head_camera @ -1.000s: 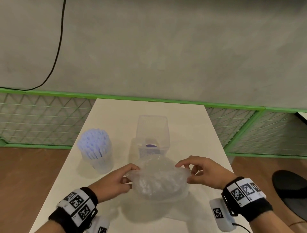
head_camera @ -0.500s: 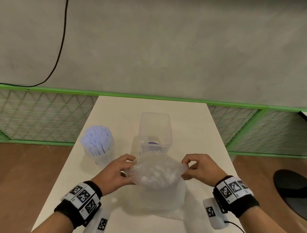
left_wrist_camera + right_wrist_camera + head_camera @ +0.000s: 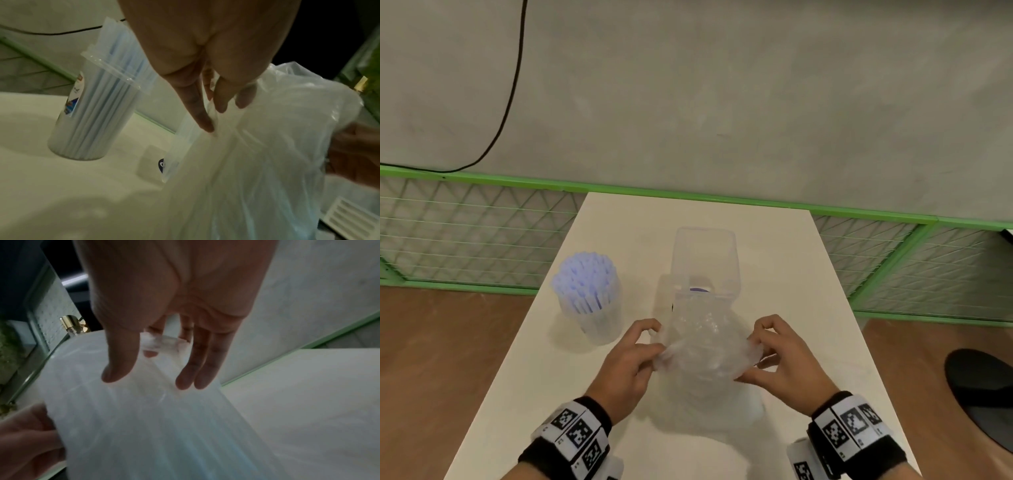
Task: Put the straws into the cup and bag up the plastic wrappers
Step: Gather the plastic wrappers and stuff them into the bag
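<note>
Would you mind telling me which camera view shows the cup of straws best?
The head view: the whole cup of straws stands unobstructed. The left wrist view shows it partly hidden behind the left hand. The right wrist view misses it.

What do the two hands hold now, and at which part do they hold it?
Both hold the plastic bag near its top: the left hand pinches the left edge, the right hand the right edge.

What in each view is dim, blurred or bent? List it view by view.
Head view: evenly lit, the green rail bowed by the wide lens, soft shadows on the table. Left wrist view: dim, the cup of straws fairly sharp, the bag smeared. Right wrist view: dim and soft, the left hand blurred, the right hand shadowed.
</note>
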Tool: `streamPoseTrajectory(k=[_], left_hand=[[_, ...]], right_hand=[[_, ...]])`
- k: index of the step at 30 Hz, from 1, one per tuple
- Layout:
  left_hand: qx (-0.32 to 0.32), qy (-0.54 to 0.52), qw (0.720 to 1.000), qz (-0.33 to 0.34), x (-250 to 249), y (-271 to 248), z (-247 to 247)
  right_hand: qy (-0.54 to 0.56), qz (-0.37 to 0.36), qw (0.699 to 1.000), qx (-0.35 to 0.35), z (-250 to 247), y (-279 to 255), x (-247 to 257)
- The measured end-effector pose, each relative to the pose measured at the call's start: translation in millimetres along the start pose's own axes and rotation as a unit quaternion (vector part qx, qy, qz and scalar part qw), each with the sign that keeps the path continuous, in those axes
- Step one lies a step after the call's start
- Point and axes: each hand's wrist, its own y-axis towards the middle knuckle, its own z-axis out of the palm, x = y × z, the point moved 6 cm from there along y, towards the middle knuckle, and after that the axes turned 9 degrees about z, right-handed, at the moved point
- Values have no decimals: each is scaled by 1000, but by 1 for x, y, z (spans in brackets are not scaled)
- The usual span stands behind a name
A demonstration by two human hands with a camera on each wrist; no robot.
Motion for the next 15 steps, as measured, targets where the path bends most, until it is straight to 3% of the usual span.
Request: streamPoseTrajectory(k=[4, 8, 15], left_hand=[[23, -4, 1000, 12, -9, -6, 0], [67, -32, 997, -28, -17, -12, 2], [-14, 8, 1000, 21, -13, -16, 10]], right_hand=[[39, -47, 996, -72, 5, -14, -1], [31, -76, 987, -137, 10, -25, -7], [-35, -112, 984, -138, 24, -39, -10]])
